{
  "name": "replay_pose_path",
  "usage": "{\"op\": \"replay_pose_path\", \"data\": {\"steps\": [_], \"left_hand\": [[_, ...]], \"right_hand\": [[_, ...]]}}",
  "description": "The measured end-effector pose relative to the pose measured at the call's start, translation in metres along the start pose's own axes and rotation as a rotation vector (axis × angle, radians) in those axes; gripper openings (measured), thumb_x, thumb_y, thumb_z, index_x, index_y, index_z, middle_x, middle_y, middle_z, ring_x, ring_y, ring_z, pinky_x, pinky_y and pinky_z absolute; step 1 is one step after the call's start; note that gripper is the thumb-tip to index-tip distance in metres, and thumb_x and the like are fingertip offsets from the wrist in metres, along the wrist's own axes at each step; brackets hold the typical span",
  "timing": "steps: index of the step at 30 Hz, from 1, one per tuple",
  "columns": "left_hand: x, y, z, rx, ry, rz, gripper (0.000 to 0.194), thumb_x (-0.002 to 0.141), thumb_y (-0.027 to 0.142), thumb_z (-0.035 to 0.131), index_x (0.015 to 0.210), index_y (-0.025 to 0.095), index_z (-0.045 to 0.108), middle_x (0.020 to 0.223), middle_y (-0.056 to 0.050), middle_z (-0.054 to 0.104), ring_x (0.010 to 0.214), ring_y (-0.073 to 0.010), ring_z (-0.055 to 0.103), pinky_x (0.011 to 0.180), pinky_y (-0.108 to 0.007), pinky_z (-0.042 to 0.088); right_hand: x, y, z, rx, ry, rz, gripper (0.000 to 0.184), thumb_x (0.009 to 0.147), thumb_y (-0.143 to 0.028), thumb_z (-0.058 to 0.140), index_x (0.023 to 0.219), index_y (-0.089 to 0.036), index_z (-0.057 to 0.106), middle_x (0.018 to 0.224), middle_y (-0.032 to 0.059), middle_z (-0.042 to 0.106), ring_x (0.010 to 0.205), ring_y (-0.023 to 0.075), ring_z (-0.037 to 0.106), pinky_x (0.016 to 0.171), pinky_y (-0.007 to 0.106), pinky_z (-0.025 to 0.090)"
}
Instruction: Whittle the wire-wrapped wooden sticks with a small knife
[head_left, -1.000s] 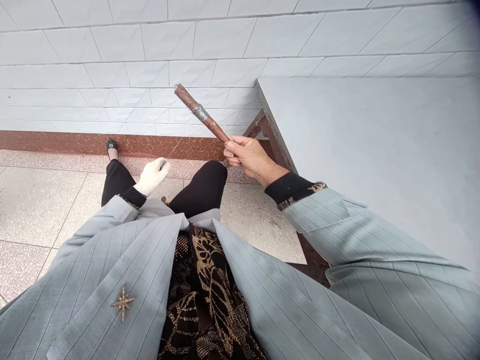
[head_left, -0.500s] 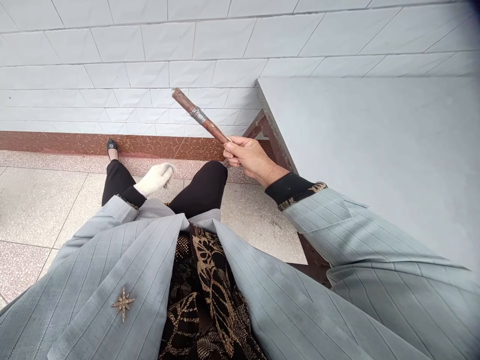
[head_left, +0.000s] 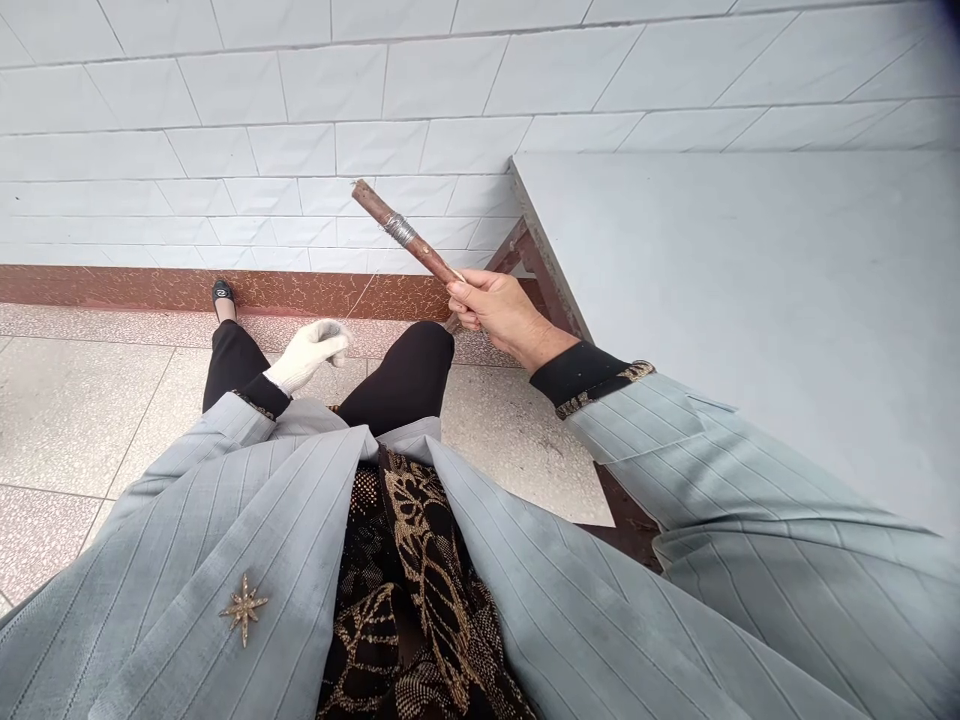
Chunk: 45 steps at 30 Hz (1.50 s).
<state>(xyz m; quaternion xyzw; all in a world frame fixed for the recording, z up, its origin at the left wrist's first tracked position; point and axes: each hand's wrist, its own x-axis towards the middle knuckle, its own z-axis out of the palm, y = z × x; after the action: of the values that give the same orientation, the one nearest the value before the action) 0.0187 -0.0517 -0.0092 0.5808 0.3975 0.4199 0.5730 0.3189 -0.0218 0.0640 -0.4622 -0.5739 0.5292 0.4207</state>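
Note:
My right hand (head_left: 491,312), bare, is wrapped round the lower end of a brown wooden stick (head_left: 439,265). The stick points up and to the left, and a band of silvery wire (head_left: 400,230) is wound round its middle. Low on the left, over my lap, my left hand (head_left: 309,352) wears a white knit glove. Its fingers are curled closed. A very fine strand of wire (head_left: 361,296) rises from the glove toward the stick, and only parts of it show.
A grey-topped table (head_left: 735,300) with reddish-brown legs stands at my right against the white tiled wall (head_left: 225,95). My knee (head_left: 412,375) is beneath the stick. Speckled tiles (head_left: 82,400) cover the floor.
The stick has turned about its length in my right hand, and its tip has shifted slightly right. My gloved left hand has tilted and moved up a little.

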Motion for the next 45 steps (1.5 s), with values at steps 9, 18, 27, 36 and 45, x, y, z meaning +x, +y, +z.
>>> {"op": "replay_pose_path", "data": {"steps": [9,18,27,36,45], "left_hand": [[-0.006,0.029,0.004,0.745,-0.037,0.1,0.019,0.093,0.025,0.052,0.092,0.018,0.07,0.076,-0.001,0.066,0.063,-0.0131,0.059,0.067,-0.027,0.045],[0.011,0.07,-0.004,0.726,-0.008,0.275,0.018,0.093,0.022,0.055,0.096,0.017,0.071,0.091,-0.003,0.069,0.086,-0.0163,0.062,0.085,-0.029,0.046],[0.009,0.052,0.011,0.357,-0.079,0.139,0.025,0.096,0.032,0.052,0.097,0.015,0.069,0.081,-0.003,0.064,0.06,-0.0077,0.052,0.058,-0.021,0.045],[0.001,0.07,0.024,1.01,-0.086,0.342,0.034,0.102,0.031,0.043,0.106,0.015,0.072,0.101,-0.007,0.075,0.09,-0.0176,0.069,0.085,-0.032,0.052],[0.007,0.083,0.013,1.446,-0.054,0.599,0.029,0.104,0.024,0.043,0.104,0.017,0.071,0.11,-0.012,0.071,0.106,-0.0255,0.067,0.094,-0.042,0.047]], "right_hand": [[0.013,0.017,-0.021,-0.91,0.109,-0.13,0.013,0.076,-0.028,0.079,0.089,-0.024,0.08,0.07,0.0027,0.065,0.061,0.0151,0.048,0.054,0.028,0.029],[-0.007,-0.014,-0.016,-0.627,-0.734,0.04,0.021,0.078,-0.034,0.081,0.096,-0.023,0.083,0.08,0.0012,0.072,0.068,0.0151,0.058,0.062,0.027,0.04],[-0.02,-0.026,-0.008,0.147,-0.847,-0.054,0.037,0.095,-0.048,0.07,0.107,-0.014,0.06,0.071,-0.0044,0.05,0.057,0.0062,0.039,0.049,0.02,0.028],[-0.025,-0.024,0.023,-0.125,-0.277,0.041,0.023,0.098,-0.037,0.061,0.112,-0.021,0.053,0.074,-0.0045,0.049,0.052,0.0079,0.036,0.046,0.021,0.029],[-0.02,-0.023,0.021,-1.038,-0.246,-0.115,0.024,0.1,-0.029,0.049,0.118,-0.017,0.058,0.106,0.013,0.069,0.095,0.0266,0.064,0.08,0.037,0.046]]}}
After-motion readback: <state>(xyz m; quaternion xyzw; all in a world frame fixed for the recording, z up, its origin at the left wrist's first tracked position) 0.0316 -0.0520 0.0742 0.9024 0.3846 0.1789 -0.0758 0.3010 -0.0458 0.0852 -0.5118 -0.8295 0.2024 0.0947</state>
